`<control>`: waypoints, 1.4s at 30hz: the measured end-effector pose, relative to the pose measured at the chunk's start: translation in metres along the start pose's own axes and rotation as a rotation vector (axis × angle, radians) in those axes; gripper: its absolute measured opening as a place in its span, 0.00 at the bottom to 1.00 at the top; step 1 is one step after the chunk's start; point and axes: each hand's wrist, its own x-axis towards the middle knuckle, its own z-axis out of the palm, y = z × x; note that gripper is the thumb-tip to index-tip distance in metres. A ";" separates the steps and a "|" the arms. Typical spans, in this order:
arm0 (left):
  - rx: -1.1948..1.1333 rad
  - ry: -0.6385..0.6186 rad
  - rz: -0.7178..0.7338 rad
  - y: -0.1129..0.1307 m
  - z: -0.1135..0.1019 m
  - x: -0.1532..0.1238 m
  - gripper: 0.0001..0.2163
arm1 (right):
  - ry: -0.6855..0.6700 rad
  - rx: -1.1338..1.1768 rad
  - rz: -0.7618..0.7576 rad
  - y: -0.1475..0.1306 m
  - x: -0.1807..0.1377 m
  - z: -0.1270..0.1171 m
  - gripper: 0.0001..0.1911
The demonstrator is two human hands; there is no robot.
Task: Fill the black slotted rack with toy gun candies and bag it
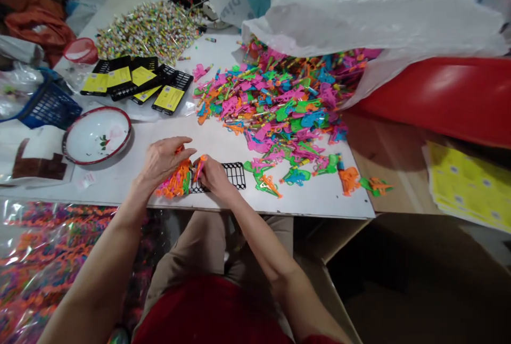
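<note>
A black grid tray point(236, 174) lies near the table's front edge, its left part covered by a tight row of small plastic toys point(174, 183), mostly orange with some pink and green. My left hand point(163, 158) rests over that row, palm down, with its fingers stretched to the right and apart. Above the tray's middle, my right hand point(214, 178) pinches a small orange plastic toy point(201, 164) upright between thumb and fingers. To the right spreads a large heap of similar toys point(279, 99) in pink, green, blue and orange, many with small striped tubes attached.
Several black trays with yellow labels point(170, 99) lie at the back left, before a heap of small tubes point(151, 30). An enamel bowl point(97, 161) and a blue basket point(54, 107) stand left. White sacking point(359, 3) overhangs the toy heap; yellow sheets point(467, 184) lie right.
</note>
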 end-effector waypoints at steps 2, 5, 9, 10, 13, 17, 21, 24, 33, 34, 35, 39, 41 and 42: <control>-0.038 -0.026 0.076 -0.003 -0.001 0.001 0.26 | -0.062 -0.146 -0.004 -0.004 0.004 -0.003 0.08; -0.054 -0.031 0.131 -0.007 -0.002 0.003 0.25 | -0.124 -0.262 0.003 -0.010 0.010 -0.001 0.10; -0.044 -0.054 0.066 -0.010 -0.003 0.003 0.20 | -0.191 -0.259 -0.083 -0.006 0.012 -0.008 0.11; -0.048 -0.060 0.060 -0.010 -0.002 0.002 0.19 | -0.215 -0.250 -0.112 -0.002 0.013 -0.013 0.10; -0.039 -0.044 0.062 -0.007 0.001 -0.003 0.17 | -0.257 -0.227 -0.172 0.011 0.027 -0.038 0.03; -0.040 -0.020 0.074 -0.002 0.001 -0.004 0.15 | -0.030 -0.338 -0.118 0.021 0.086 -0.073 0.15; -0.079 -0.054 0.068 0.001 -0.006 -0.003 0.17 | 0.097 -0.675 -0.171 0.028 0.141 -0.078 0.16; -0.177 -0.042 0.080 0.002 -0.015 -0.002 0.21 | 0.041 -0.736 -0.287 0.035 0.142 -0.065 0.15; -0.156 -0.328 0.197 -0.006 -0.029 0.005 0.26 | 0.041 -0.297 -0.228 0.012 0.024 -0.044 0.16; -0.164 -0.322 0.188 -0.007 -0.028 0.004 0.26 | 0.003 -0.188 -0.237 0.010 0.013 -0.036 0.16; -0.169 -0.310 0.181 -0.007 -0.027 0.004 0.26 | -0.030 -0.097 -0.245 0.008 0.003 -0.026 0.16; -0.140 -0.225 0.146 -0.007 -0.021 0.000 0.28 | 0.036 -0.032 -0.158 0.007 -0.009 0.011 0.13; -0.125 -0.188 0.129 -0.006 -0.019 -0.001 0.29 | 0.065 -0.080 -0.116 0.006 -0.006 0.020 0.13; -0.123 -0.173 0.125 -0.006 -0.018 -0.001 0.29 | 0.055 -0.103 -0.111 0.005 -0.004 0.022 0.14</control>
